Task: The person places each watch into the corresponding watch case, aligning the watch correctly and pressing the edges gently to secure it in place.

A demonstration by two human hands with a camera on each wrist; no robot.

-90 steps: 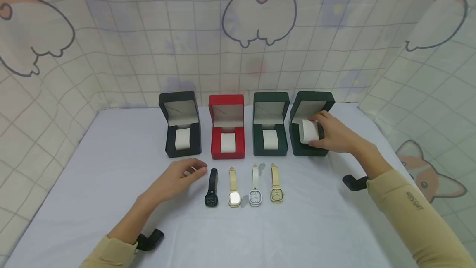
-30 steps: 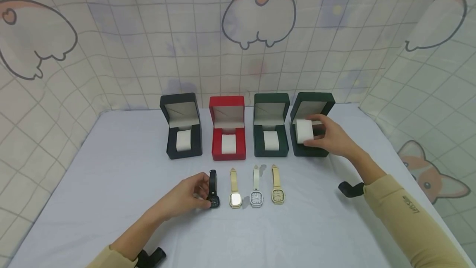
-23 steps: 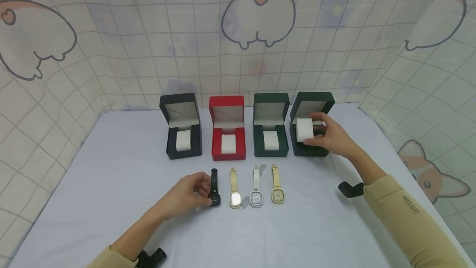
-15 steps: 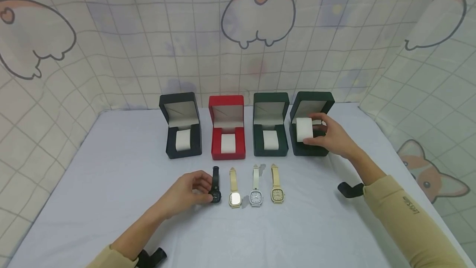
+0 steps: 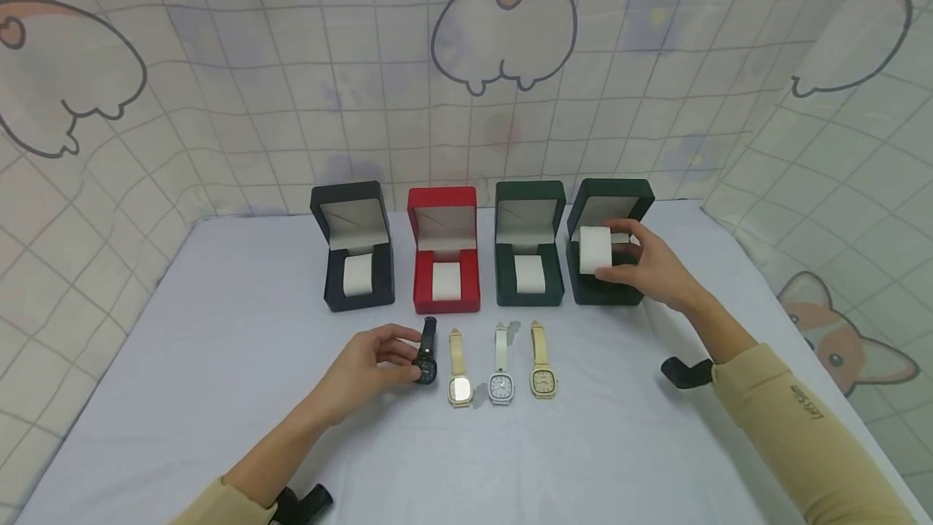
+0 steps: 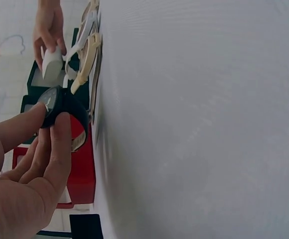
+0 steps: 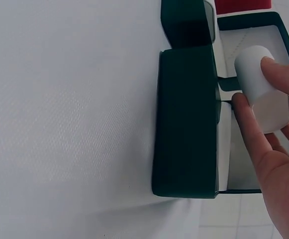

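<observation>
My left hand [image 5: 373,364] pinches a black wristwatch [image 5: 426,355] by its dial between thumb and fingers. In the left wrist view the watch [image 6: 64,107] is lifted off the cloth, its strap curving below the case. My right hand [image 5: 649,263] holds a white watch cushion [image 5: 595,250] by its ends, above the base of the far-right green watch box [image 5: 608,292]. The right wrist view shows the cushion [image 7: 256,74] tilted between thumb and fingertips. Right of the black watch lie a gold watch [image 5: 459,390], a white-strapped watch [image 5: 500,387] and another gold watch [image 5: 543,382].
Left of the far-right box stand a second green box [image 5: 551,290], a red box [image 5: 470,290] and a black box [image 5: 335,294], lids raised, each with a white cushion inside. A white cloth [image 5: 466,468] covers the table. Corgi-print curtains [image 5: 394,136] enclose it.
My left hand has moved right to the black watch, taken hold of it and raised it off the table. My right hand has shifted the cushion slightly left and up, turning it.
</observation>
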